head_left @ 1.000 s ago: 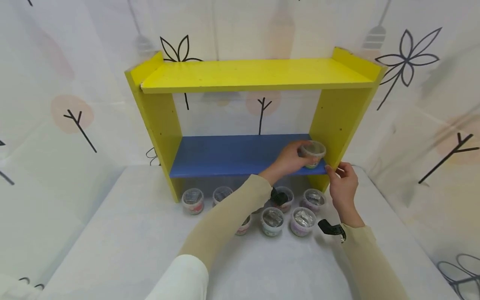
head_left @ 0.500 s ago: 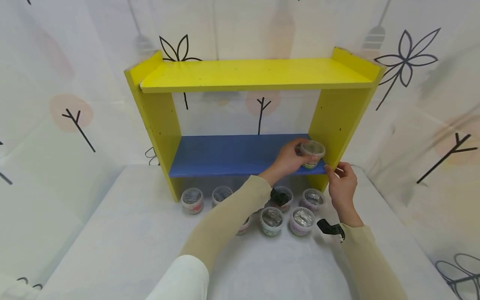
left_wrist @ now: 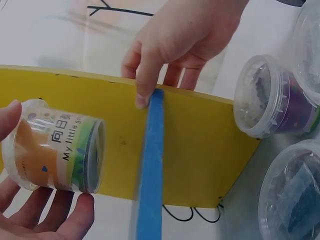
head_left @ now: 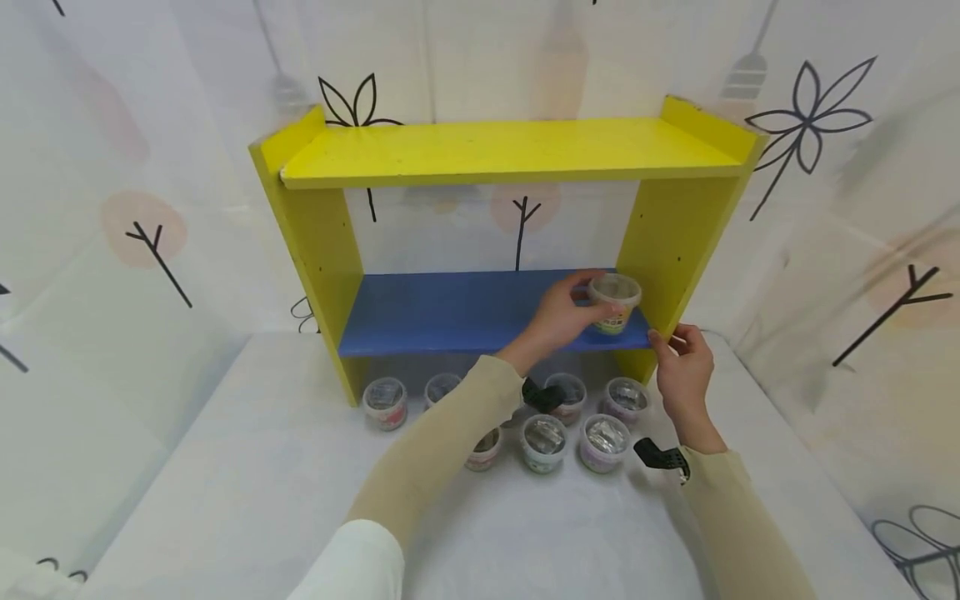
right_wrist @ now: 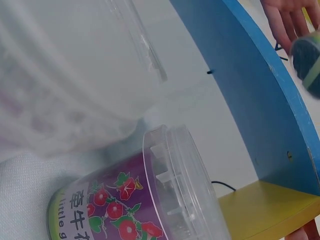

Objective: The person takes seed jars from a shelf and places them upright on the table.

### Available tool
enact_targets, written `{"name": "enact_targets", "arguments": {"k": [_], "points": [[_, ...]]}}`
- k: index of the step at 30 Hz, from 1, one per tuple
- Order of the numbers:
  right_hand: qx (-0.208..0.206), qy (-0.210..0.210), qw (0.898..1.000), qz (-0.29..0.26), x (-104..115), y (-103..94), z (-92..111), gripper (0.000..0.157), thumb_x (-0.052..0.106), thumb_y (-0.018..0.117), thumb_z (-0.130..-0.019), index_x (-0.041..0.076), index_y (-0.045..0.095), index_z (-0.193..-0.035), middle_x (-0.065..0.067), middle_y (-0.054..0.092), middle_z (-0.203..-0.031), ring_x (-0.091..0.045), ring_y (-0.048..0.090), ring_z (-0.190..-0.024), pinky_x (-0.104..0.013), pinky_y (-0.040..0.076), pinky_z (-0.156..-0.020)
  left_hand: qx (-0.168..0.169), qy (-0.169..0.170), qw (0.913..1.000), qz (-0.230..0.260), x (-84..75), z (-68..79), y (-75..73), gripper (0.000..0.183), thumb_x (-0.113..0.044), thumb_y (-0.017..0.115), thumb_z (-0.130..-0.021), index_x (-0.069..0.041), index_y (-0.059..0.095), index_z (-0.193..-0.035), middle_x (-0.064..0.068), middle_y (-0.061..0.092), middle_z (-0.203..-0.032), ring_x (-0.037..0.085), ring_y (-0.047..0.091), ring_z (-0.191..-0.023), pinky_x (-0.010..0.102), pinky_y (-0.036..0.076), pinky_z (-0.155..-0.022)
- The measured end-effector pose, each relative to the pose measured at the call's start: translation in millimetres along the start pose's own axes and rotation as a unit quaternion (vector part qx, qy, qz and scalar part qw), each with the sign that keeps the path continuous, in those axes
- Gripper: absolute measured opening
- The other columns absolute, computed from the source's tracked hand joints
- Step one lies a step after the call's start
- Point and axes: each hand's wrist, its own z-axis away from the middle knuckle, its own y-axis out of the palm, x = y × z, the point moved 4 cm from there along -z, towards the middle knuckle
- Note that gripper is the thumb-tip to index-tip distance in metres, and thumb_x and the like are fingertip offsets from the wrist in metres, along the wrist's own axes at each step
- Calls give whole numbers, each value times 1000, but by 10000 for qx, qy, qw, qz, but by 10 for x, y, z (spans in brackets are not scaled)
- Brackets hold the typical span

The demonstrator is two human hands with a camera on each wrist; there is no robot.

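Note:
My left hand (head_left: 557, 318) grips a clear plastic tub (head_left: 617, 302) between thumb and fingers, over the right end of the blue shelf board (head_left: 465, 308). In the left wrist view this tub (left_wrist: 59, 147) shows an orange and green label reading "My little g…". It is tilted there, to the left of the blue board's edge (left_wrist: 152, 170). My right hand (head_left: 686, 371) grips the front edge of the shelf's yellow right side panel (head_left: 678, 242). Its thumb lies at the corner of the blue board, the other fingers round the panel's outer side.
Several similar tubs (head_left: 545, 443) stand on the white-covered table in front of and below the blue board, some partly hidden by my left sleeve (head_left: 442, 442). A tub with a purple flower label (right_wrist: 120, 205) stands close to the right wrist camera. The yellow top board (head_left: 510, 148) spans above.
My left hand has drawn the tub slightly left and up, away from the right side panel. My right hand keeps its grip in the same place.

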Motion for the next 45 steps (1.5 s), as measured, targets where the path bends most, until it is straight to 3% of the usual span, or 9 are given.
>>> {"name": "enact_targets", "arguments": {"k": [9, 25, 34, 45], "points": [[-18, -76, 10000, 32, 6, 8, 12, 41, 30, 65, -97, 1, 58, -125, -8, 57, -124, -26, 56, -118, -41, 49, -101, -9, 314, 9994, 154, -51, 173, -222, 57, -24, 78, -88, -22, 56, -140, -7, 56, -133, 12, 57, -114, 27, 56, -78], [22, -13, 10000, 70, -13, -14, 0, 41, 33, 64, -97, 3, 58, -125, -8, 56, -127, -27, 55, -121, -40, 49, -102, -53, 607, 9980, -138, -208, 576, -592, 58, -23, 78, -88, -19, 55, -141, -3, 58, -130, 16, 57, -114, 33, 56, -79], [19, 7, 9999, 106, -28, -12, 6, 41, 32, 64, -98, 2, 58, -125, -9, 56, -127, -27, 55, -121, -41, 48, -102, -184, 526, 9976, -406, -84, 847, -850, 61, -26, 78, -88, -19, 53, -143, -2, 57, -132, 22, 55, -116, 37, 56, -80], [-22, -179, 9998, 68, -39, -20, -13, 40, 31, 65, -97, 2, 60, -123, -8, 58, -125, -27, 56, -119, -39, 51, -99, -220, 391, 9974, -560, 6, 1167, -1088, 59, -27, 77, -88, -22, 54, -142, -5, 58, -130, 18, 56, -117, 40, 55, -85]]}}
